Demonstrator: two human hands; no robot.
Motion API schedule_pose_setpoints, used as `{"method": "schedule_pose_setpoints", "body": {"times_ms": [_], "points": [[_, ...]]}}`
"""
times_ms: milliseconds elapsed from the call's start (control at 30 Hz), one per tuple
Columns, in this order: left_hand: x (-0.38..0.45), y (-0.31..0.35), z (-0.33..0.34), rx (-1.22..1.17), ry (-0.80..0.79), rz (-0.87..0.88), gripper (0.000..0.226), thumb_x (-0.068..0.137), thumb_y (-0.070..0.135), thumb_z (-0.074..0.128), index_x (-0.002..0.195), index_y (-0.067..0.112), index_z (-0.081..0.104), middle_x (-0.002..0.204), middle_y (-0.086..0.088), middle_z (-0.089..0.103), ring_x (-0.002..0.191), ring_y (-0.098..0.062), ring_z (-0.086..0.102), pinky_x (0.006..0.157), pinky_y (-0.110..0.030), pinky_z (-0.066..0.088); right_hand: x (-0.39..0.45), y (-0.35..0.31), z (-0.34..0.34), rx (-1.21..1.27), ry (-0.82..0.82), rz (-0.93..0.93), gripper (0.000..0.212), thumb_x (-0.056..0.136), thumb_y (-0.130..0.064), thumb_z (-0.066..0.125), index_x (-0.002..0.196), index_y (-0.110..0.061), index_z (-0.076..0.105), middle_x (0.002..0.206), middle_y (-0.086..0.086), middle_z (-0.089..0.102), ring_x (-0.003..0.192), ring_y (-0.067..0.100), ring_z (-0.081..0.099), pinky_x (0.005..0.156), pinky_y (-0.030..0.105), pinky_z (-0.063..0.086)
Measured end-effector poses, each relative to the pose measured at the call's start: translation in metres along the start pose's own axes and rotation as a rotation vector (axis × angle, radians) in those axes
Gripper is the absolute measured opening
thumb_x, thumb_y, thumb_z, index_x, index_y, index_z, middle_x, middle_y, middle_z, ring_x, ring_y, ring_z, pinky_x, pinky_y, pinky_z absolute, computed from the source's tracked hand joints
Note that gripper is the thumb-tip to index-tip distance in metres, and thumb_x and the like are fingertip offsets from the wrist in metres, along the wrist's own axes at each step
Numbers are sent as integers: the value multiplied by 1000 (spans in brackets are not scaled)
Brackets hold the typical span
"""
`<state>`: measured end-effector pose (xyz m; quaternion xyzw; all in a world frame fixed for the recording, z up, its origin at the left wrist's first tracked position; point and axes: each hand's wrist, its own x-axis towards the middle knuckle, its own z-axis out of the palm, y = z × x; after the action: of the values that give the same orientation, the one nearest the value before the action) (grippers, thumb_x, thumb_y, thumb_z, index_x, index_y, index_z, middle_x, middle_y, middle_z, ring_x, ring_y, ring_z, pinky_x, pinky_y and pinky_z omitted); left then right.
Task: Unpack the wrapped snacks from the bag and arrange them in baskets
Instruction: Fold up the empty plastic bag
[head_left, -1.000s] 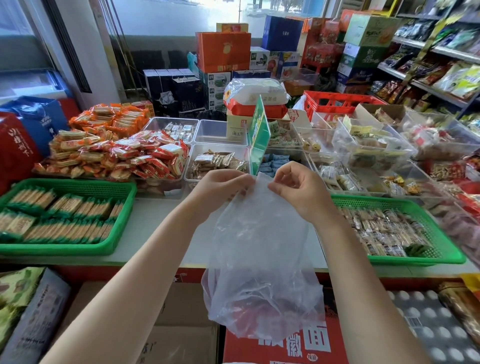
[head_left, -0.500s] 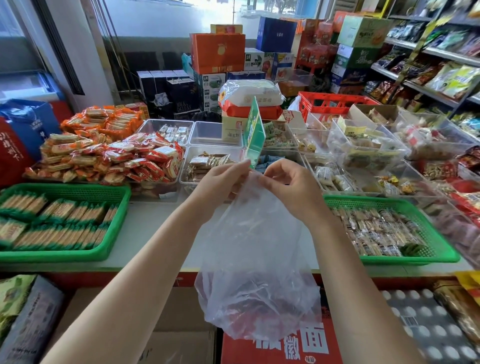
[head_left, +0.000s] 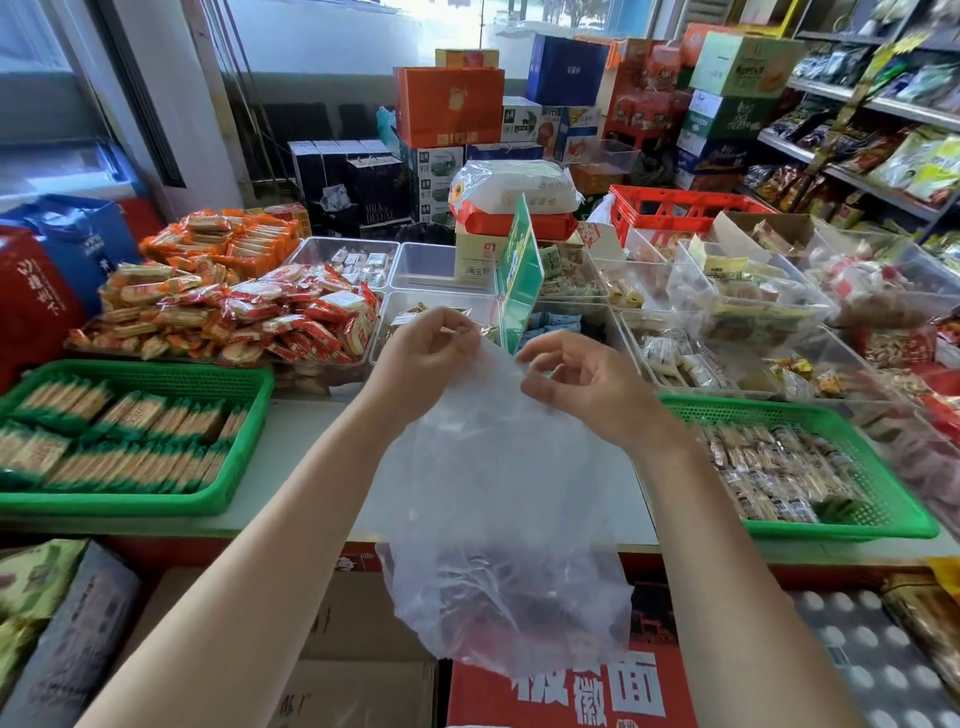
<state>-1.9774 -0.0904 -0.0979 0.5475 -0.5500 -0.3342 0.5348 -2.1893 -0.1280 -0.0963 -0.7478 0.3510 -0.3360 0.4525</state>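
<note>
A person stands at a shop surface crowded with snacks, holding a thin clear plastic bag in the air in front of them. The bag hangs straight down, its long axis vertical, its mouth at the top between the two hands and its belly sagging below the surface's front edge. The left hand is the grip doing the holding: its fingers are curled and pinch the bag's upper left rim. The right hand sits just beside the rim on the other side, thumb and fingers loosely curled and slightly spread; whether it has hold of the film cannot be told from here. Dark, reddish shapes show faintly through the crumpled bottom of the bag, probably the remaining snacks, though they are too blurred to name.

The coming move looks to turn on the mouth: it lies between the hands, and the contents lie directly below, so a hand would reach down along the bag's length. The right hand seems freer for that.

The film is soft, wrinkled and glossy. To the left sits a rigid green mesh basket packed with neat rows of wrapped biscuits; to the right a matching green basket holds smaller wrapped bars. Clear plastic bins and a heap of red and orange packets lie behind
</note>
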Motion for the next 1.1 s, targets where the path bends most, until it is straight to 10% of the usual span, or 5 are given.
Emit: {"method": "schedule_pose_setpoints", "body": {"times_ms": [167,300,567,833,1100], "points": [[1,-8,-22,-48,193,-16,19,100,12,58,88,26,63,73,12,64,67,-9,52,61,-20,41,10,10,-2,-437,-173,275,60,78,-49,81,130,-40,53,111,-3,61,98,14,58,85,32,48],[-2,-20,-40,-8,350,-23,8,102,13,53,98,15,59,75,5,53,55,1,42,52,-12,34,15,24,-1,-721,-265,512,36,73,-52,84,77,-20,67,81,-5,68,80,14,64,70,30,51],[-9,-49,-64,527,414,-70,30,93,18,57,122,10,57,116,-6,61,108,-25,56,96,-38,40,26,10,31,-594,-82,165,60,72,-50,85,64,-18,34,61,-3,36,56,12,33,51,26,21],[1,-23,-44,785,-189,382,67,78,78,45,120,33,69,136,14,60,140,-10,41,122,-50,14,28,-13,45,-672,-98,31,58,71,-56,83,65,-17,40,62,-3,40,58,15,36,55,34,24],[14,5,-32,706,-336,272,29,83,36,79,76,12,64,68,8,55,70,-17,51,72,-31,44,20,-19,29,-749,-63,75,59,65,-66,81,71,-22,43,70,-3,49,63,15,44,58,35,32]]}}
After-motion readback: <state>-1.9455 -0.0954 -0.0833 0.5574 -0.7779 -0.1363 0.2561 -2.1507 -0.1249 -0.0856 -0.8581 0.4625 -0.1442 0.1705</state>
